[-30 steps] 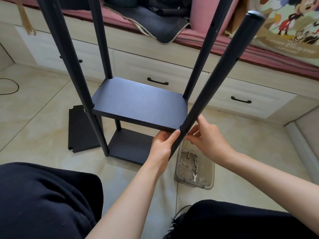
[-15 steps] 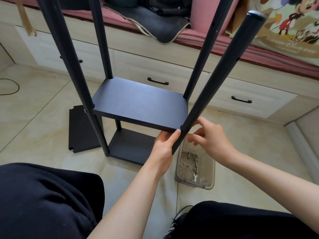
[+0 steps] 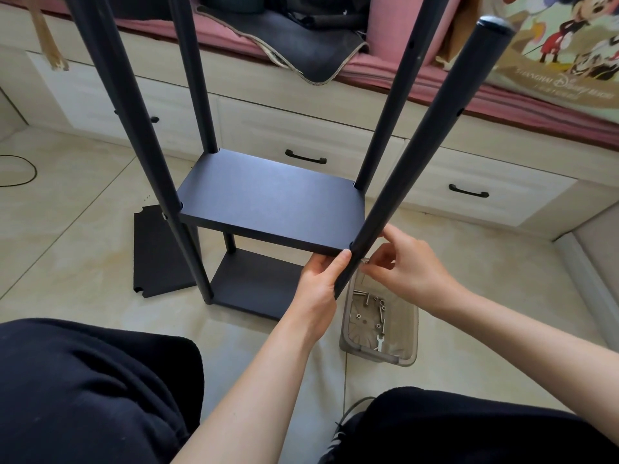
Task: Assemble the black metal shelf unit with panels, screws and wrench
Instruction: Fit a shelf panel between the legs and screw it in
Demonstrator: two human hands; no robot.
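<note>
Shelf unit [image 3: 268,209]: a black metal frame standing on the tiled floor [image 3: 83,202] at the centre of the view, four round posts rising out of the top edge.
Upper panel [image 3: 271,202]: flat and level, fitted between the four posts, its corners notched around them.
Lower panel [image 3: 254,286]: at floor level beneath the upper one, at 6 o'clock of it.
Near right post [image 3: 418,142]: leans toward the camera, capped at its top end, side holes visible along its length; it meets the upper panel's near right corner.
Left hand [image 3: 320,283]: at the near right corner of the upper panel, thumb up against the panel's front edge, fingers wrapped behind the near right post and holding it.
Right hand [image 3: 412,269]: on the 3 o'clock side of the same post, fingers [image 3: 376,261] pinched narrow on a small silver screw [image 3: 364,261] just beside the post below the panel corner; whether the screw sits in a hole cannot be told.
Plastic tray [image 3: 348,339]: clear, on the floor at 5 o'clock of the shelf unit, under the right hand.
Loose screws [image 3: 371,304]: scattered inside the tray.
Wrench [image 3: 379,342]: small, silver, in the tray's near end.
Spare panel [image 3: 157,252]: black, lying flat on the floor at 8 o'clock of the shelf unit, touching the near left post's foot.
Drawers [image 3: 301,142]: pale wood with black handles, at 12 o'clock behind the unit, under a pink cushion [image 3: 502,95].
Legs [image 3: 93,396]: in black trousers, at 6 to 7 o'clock in the foreground.
</note>
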